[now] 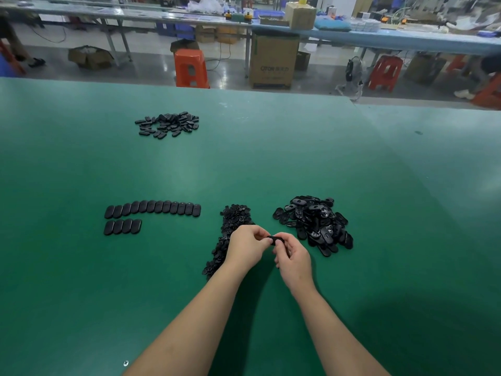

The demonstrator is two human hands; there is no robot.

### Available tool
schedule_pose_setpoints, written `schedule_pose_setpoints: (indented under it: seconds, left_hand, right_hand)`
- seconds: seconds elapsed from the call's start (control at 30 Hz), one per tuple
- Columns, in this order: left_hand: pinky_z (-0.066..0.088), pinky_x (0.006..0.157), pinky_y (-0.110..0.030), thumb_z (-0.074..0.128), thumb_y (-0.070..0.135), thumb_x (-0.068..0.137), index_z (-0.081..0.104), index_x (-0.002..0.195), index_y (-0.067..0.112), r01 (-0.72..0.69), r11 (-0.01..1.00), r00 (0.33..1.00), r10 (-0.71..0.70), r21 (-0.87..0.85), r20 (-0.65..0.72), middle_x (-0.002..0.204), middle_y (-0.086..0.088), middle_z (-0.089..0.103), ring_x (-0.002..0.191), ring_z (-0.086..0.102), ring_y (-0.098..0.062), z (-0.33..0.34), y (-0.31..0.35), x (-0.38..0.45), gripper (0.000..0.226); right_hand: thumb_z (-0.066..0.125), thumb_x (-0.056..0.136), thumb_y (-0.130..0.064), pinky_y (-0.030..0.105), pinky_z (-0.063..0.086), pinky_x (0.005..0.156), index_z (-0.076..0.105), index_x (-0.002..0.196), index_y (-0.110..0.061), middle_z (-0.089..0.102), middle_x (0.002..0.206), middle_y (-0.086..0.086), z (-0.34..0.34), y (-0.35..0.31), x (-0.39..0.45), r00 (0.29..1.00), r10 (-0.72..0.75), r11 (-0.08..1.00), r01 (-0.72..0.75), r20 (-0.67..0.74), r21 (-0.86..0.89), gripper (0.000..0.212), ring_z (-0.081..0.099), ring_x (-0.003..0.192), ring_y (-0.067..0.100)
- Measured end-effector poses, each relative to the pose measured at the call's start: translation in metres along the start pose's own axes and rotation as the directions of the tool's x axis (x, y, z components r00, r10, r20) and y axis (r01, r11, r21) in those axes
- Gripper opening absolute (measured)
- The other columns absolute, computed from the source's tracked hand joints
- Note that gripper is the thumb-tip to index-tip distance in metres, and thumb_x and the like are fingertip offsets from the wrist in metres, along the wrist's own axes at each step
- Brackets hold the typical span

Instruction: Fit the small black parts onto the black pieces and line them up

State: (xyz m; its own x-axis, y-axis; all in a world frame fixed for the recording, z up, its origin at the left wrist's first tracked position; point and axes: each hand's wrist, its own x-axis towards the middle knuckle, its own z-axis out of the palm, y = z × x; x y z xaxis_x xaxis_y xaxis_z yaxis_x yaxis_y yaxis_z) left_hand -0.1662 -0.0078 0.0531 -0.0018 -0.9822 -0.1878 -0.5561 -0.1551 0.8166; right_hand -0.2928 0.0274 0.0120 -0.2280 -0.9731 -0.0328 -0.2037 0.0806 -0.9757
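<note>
Item: one black oval piece (pixel 276 240), being held above the green table (pixel 271 164) near its front edge, between both hands. The left hand (pixel 248 246) is pinching its left end with the fingertips (pixel 267 240); the right hand (pixel 294 257) is closing thumb and fingers around its right end. Whether a small part is seated in it is not showing.

Just behind the left hand: a long strip-shaped heap of small black parts (pixel 230 234), partly covered by the wrist. Just right of the hands: a loose pile of black oval pieces (pixel 314 222). Well to the left: finished pieces lying side by side, touching, in an upper row (pixel 153 208) and a short lower row (pixel 122 226). Far left rear: another scattered pile of ovals (pixel 169 124). Beyond the table: orange stools (pixel 191 67) and a cardboard box (pixel 273 61) sitting on the floor
</note>
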Motion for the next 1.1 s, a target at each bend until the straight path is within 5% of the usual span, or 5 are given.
schedule_pose_setpoints:
  seconds: [0.2, 0.53, 0.77, 0.97, 1.1]
  left_hand:
    - [0.047, 0.066, -0.023, 0.071, 0.021, 0.087, 0.073, 0.088, 0.015, 0.005, 0.999, 0.999, -0.003, 0.043, -0.036, 0.083, 0.005, 0.071, 0.076, 0.063, -0.012, 0.004, 0.004, -0.002, 0.006]
    - [0.057, 0.057, -0.031, 0.069, 0.02, 0.088, 0.069, 0.087, 0.013, -0.004, 1.0, 0.999, 0.005, 0.021, -0.049, 0.079, 0.002, 0.07, 0.046, 0.063, -0.019, 0.006, 0.006, -0.007, 0.006]
    - [0.056, 0.048, -0.029, 0.069, 0.018, 0.088, 0.068, 0.085, 0.014, 0.016, 1.0, 0.999, -0.016, -0.01, -0.049, 0.078, 0.003, 0.068, 0.043, 0.066, -0.017, 0.007, 0.006, -0.01, 0.005]
    - [0.06, 0.055, -0.04, 0.069, 0.017, 0.089, 0.069, 0.085, 0.014, -0.003, 0.998, 0.999, 0.0, -0.064, -0.041, 0.08, 0.001, 0.069, 0.05, 0.068, -0.021, 0.009, 0.006, -0.01, 0.005]
    - [0.06, 0.056, -0.041, 0.066, 0.015, 0.093, 0.069, 0.087, 0.015, -0.06, 0.996, 0.998, 0.058, -0.065, -0.026, 0.08, 0.002, 0.068, 0.058, 0.068, -0.024, 0.01, 0.004, -0.01, 0.007]
  right_hand:
    - [0.057, 0.101, -0.012, 0.04, 0.054, 0.066, 0.068, 0.097, -0.03, 0.074, 0.083, -0.003, -0.001, 0.003, 0.001, 1.0, 0.0, 1.0, 0.0, -0.005, -0.028, 0.022, 0.058, 0.062, 0.008]
    - [0.059, 0.1, -0.01, 0.025, 0.045, 0.067, 0.071, 0.104, -0.018, 0.075, 0.09, -0.002, 0.0, 0.007, 0.003, 1.0, 0.012, 1.0, -0.012, -0.004, 0.005, 0.014, 0.058, 0.063, -0.002]
    - [0.059, 0.1, -0.011, 0.024, 0.046, 0.066, 0.07, 0.105, -0.02, 0.076, 0.092, -0.003, -0.001, 0.007, 0.003, 1.0, 0.01, 1.0, -0.01, 0.006, -0.004, 0.015, 0.06, 0.066, -0.001]
    - [0.061, 0.1, -0.014, 0.029, 0.047, 0.065, 0.069, 0.099, -0.023, 0.074, 0.086, -0.002, -0.002, 0.005, 0.002, 1.0, -0.009, 1.0, 0.009, -0.024, 0.022, 0.012, 0.061, 0.067, 0.007]
    - [0.061, 0.099, -0.013, 0.036, 0.055, 0.08, 0.068, 0.098, -0.024, 0.073, 0.089, -0.002, -0.002, 0.004, 0.002, 0.999, -0.023, 0.999, 0.025, -0.049, 0.036, 0.012, 0.068, 0.086, 0.019]
